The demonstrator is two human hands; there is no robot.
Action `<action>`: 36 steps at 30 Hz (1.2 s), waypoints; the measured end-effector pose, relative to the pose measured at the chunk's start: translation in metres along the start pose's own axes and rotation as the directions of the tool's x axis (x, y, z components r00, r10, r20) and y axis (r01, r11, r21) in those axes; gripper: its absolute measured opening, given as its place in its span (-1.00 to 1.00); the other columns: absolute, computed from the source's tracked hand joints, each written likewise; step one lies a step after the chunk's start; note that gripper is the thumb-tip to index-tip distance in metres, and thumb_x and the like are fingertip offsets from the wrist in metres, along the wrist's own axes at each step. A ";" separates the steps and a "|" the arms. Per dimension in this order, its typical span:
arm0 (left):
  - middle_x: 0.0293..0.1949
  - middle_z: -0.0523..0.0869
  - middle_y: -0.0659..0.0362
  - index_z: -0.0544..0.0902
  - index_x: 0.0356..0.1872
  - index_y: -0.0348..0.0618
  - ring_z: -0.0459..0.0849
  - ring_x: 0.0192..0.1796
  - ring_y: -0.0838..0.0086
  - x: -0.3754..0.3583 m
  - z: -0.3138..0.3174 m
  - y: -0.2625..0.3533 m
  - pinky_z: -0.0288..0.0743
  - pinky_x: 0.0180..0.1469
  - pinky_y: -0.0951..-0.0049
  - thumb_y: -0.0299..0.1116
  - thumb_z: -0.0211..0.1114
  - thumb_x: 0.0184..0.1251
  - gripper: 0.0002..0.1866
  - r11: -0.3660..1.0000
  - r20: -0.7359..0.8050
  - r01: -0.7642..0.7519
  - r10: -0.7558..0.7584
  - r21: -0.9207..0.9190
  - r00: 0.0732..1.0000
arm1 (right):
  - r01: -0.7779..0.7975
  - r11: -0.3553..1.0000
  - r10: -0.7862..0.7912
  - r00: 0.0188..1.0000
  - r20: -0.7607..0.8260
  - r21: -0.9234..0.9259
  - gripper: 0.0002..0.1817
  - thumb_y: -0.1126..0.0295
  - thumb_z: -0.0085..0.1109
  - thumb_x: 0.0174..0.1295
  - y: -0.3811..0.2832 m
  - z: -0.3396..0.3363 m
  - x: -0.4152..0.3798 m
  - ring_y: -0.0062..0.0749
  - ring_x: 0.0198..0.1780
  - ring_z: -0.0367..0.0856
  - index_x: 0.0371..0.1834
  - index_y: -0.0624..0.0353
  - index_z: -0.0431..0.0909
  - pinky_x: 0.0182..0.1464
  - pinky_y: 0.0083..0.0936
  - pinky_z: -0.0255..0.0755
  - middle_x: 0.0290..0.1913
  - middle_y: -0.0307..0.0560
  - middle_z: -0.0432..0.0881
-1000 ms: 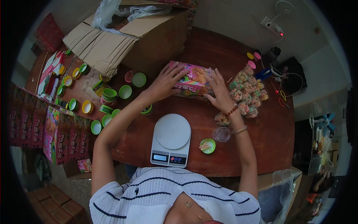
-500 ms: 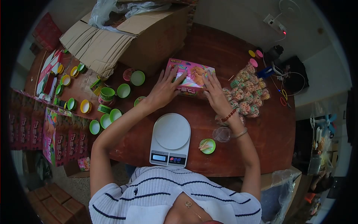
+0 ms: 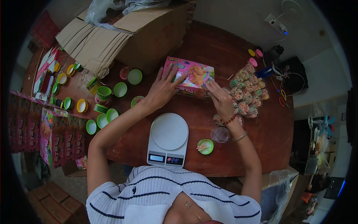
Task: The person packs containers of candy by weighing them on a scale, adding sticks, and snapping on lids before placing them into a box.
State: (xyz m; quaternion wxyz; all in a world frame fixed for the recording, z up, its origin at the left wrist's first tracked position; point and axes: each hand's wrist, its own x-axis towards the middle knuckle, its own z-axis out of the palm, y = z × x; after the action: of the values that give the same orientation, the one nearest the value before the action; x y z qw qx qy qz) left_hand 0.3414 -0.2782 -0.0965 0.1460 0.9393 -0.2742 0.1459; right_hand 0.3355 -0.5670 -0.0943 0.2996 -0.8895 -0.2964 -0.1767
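Observation:
A closed pink box (image 3: 197, 74) with colourful print lies on the dark red table. My left hand (image 3: 163, 89) rests over its left side, fingers spread across the top. At the box's right front corner is my right hand (image 3: 221, 98), its fingers close together and touching the edge. Nearer to me stands a white scale (image 3: 169, 132) with nothing on its plate. A green cup (image 3: 205, 146) holding short sticks sits to the right of the scale, beside a clear plastic cup (image 3: 220, 135). Many filled, wrapped cups (image 3: 246, 97) are grouped right of my right hand.
A large open cardboard box (image 3: 149, 41) stands at the back left. Green and yellow cups (image 3: 103, 92) are scattered at left, near stacked pink boxes (image 3: 61, 138). Scissors (image 3: 282, 98), cables and a black bag (image 3: 296, 74) lie at the right edge.
My right hand has slid down from the top of the pink box to its right front corner, and its fingers have drawn together. My left hand stays on the box.

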 end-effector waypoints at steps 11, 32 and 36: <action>0.59 0.36 0.00 0.30 0.65 0.29 0.32 0.61 -0.01 0.016 0.013 0.002 0.09 0.64 -0.19 -0.29 0.39 0.39 -0.20 0.959 0.016 -0.194 0.195 0.207 0.981 | 0.017 1.000 -0.017 0.999 -0.033 -0.001 -0.51 0.62 0.28 0.35 -0.002 0.004 0.000 -0.03 0.44 0.57 0.36 0.11 0.65 0.38 -0.21 0.56 0.30 0.18 0.68; 0.62 0.10 -0.29 0.15 0.70 0.28 0.17 0.59 -0.39 0.004 0.017 -0.030 0.32 0.49 -0.33 -0.39 0.59 0.16 0.09 0.951 0.095 0.207 -0.190 -0.230 0.977 | -0.433 0.899 0.404 0.878 0.257 0.065 0.37 0.47 0.66 0.05 -0.005 0.040 0.014 0.42 0.64 0.11 0.78 -0.11 -0.26 0.55 -0.01 0.34 0.71 0.32 -0.03; 0.37 0.51 -0.30 0.20 0.67 0.08 0.62 0.29 -0.25 0.011 0.016 -0.038 0.57 0.38 0.03 -0.48 0.63 0.05 0.11 0.843 0.230 0.315 -0.235 -0.436 0.945 | -0.479 0.851 0.425 0.869 0.253 0.217 0.38 0.43 0.71 -0.02 0.022 0.050 0.011 0.07 0.40 0.61 0.78 0.00 -0.19 0.32 -0.15 0.58 0.42 0.26 0.56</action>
State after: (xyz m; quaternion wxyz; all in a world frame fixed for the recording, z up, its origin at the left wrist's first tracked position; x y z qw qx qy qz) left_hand 0.3745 -0.2587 -0.1143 0.3635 0.9147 -0.1745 -0.0265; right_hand 0.3645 -0.5444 -0.1357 0.4215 -0.8973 -0.1275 0.0298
